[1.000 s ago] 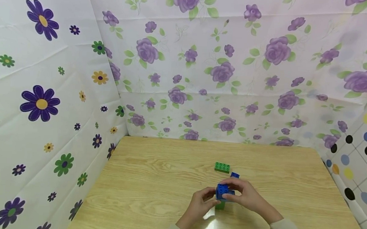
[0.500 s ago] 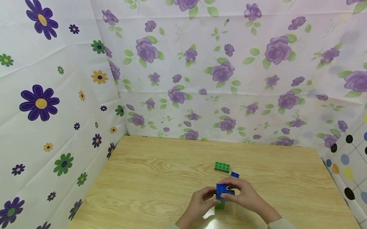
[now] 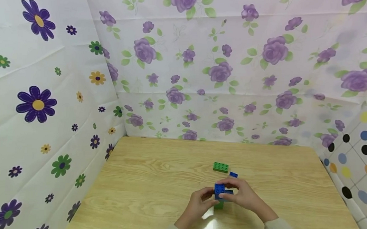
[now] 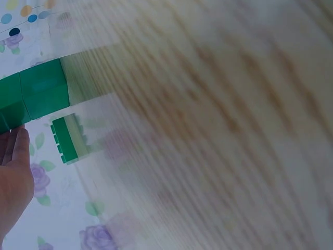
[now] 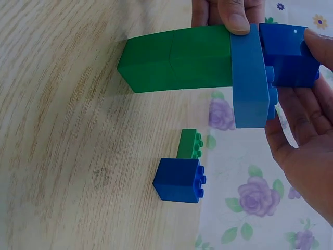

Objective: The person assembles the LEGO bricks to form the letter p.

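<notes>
A tower of toy building bricks stands upright on the table, two green bricks (image 5: pixel 177 60) at its base. Across them sits a lighter blue brick (image 5: pixel 250 78) that overhangs to one side, and a dark blue brick (image 5: pixel 289 54) tops the stack. My right hand (image 3: pixel 246 195) pinches the dark blue brick between thumb and fingers. On the other side, my left hand (image 3: pixel 197 207) grips the tower, its thumb on the lighter blue brick's edge in the right wrist view. The left wrist view shows the left fingers (image 4: pixel 18 151) against the green bricks.
Behind the tower, a flat green brick (image 3: pixel 220 167) and a separate dark blue brick (image 3: pixel 233 174) lie on the wooden table (image 3: pixel 155 175). Flowered cloth (image 3: pixel 174 58) hangs along the table's back edge, with more cloth at both sides.
Both hands keep their hold on the tower with hardly any movement. The head view has shifted slightly, so everything appears a little further left.
</notes>
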A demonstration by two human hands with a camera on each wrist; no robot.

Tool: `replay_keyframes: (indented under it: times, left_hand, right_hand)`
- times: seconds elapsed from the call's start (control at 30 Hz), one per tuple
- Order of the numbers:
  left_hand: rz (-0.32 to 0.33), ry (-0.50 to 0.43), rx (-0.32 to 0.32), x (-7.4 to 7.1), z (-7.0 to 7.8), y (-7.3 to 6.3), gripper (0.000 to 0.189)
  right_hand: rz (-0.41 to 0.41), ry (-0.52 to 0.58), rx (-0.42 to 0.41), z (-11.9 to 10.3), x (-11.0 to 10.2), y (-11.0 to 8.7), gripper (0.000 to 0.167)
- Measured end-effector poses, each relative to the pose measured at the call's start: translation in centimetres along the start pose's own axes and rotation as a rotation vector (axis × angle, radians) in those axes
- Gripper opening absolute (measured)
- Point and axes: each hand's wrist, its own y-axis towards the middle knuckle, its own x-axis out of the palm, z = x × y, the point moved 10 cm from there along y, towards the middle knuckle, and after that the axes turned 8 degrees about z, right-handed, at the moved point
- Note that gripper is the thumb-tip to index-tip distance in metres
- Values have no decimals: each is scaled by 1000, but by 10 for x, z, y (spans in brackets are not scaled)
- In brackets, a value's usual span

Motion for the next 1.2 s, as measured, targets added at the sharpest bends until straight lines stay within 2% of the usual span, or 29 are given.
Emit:
replay_keyframes:
  times: [0.37,0.53,0.67,0.9,1.07,1.2]
  left_hand:
    - [12,-8,17,-1,1,0,34]
    - [13,-60,3,-1,2,-3,37]
    - [8,-119,19,0,8,-4,40]
    - [12,-113,42,1,17,-1,38]
    - [5,-106,45,3,16,0,38]
    - [11,-106,29,1,15,1,38]
  right_hand:
    - [8,17,3,3,1,1,35]
    - [11,31,8,5,2,0,36]
    - [34,20,20,6,0,-2,37]
    - [36,3,2,5,-4,-5,37]
    - [98,71,-30,10,-22,-4,33]
    - [188,28,-40,21,-43,0,32]
